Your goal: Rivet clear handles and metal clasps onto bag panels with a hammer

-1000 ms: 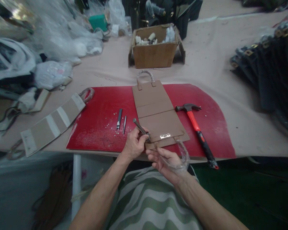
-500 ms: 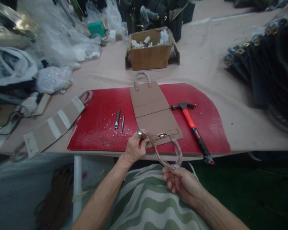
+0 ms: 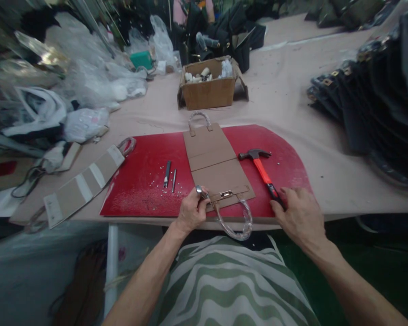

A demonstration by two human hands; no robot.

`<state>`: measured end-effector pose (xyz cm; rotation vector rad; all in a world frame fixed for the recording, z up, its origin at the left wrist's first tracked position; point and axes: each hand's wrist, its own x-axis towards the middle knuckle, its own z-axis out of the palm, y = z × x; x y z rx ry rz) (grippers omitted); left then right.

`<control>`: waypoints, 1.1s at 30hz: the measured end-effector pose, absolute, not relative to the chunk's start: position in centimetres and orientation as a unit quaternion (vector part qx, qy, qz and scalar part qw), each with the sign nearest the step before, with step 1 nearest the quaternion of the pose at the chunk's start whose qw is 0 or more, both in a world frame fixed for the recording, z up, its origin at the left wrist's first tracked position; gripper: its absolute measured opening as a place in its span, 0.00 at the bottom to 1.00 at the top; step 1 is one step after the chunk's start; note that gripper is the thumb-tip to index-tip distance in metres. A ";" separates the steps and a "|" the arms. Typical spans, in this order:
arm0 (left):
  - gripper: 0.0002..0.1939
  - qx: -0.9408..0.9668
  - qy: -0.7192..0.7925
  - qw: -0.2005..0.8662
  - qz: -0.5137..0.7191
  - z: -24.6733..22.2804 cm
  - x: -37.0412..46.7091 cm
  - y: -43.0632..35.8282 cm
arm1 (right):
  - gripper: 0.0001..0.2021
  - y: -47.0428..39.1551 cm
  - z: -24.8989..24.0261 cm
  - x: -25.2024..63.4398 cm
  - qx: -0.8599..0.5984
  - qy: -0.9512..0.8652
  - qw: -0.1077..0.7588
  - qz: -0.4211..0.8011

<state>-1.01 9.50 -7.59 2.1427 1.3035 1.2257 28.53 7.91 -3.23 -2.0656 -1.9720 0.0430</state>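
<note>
A flat tan bag panel (image 3: 212, 151) with a plastic-wrapped handle (image 3: 246, 222) at each end lies across the red board (image 3: 143, 167). My left hand (image 3: 192, 210) is closed around a short metal punch (image 3: 199, 189), at the panel's near left corner beside a metal clasp plate (image 3: 226, 194). To the right, my right hand (image 3: 301, 213) has its fingers wrapped round the black grip of a claw hammer (image 3: 262, 171). The hammer's head still lies on the board. Two slim metal tools (image 3: 167, 174) rest left of the panel among tiny pale bits.
A second tan panel (image 3: 85, 185) with white strips lies at left. Behind the board stands a cardboard box (image 3: 209, 93) of small white pieces. Dark bag parts (image 3: 357, 104) are stacked at right. Plastic bags (image 3: 88, 68) pile up at back left.
My right hand has left the near handle and moved right onto the hammer's grip. My left hand keeps the punch at the same corner. The view has shifted slightly.
</note>
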 end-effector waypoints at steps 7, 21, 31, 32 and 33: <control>0.12 0.753 0.459 0.188 0.433 -7.9 -1.1 9.6 | 0.08 11.3 -2.9 28.8 -0.741 -0.616 0.119 0.241; 0.11 0.751 0.466 0.190 0.427 -7.4 -0.6 9.4 | 0.15 10.3 4.5 24.5 -0.583 -0.469 0.394 0.534; 0.10 0.750 0.483 0.186 0.413 -7.7 -0.4 9.4 | 0.12 7.1 9.8 25.3 -0.413 -0.877 0.243 0.019; 0.10 0.749 0.480 0.187 0.416 -7.8 -0.5 9.4 | 0.12 6.9 10.0 25.3 -0.435 -0.856 0.278 0.017; 0.10 0.749 0.477 0.188 0.420 -7.9 -0.5 9.3 | 0.12 6.7 10.0 25.1 -0.453 -0.835 0.310 0.023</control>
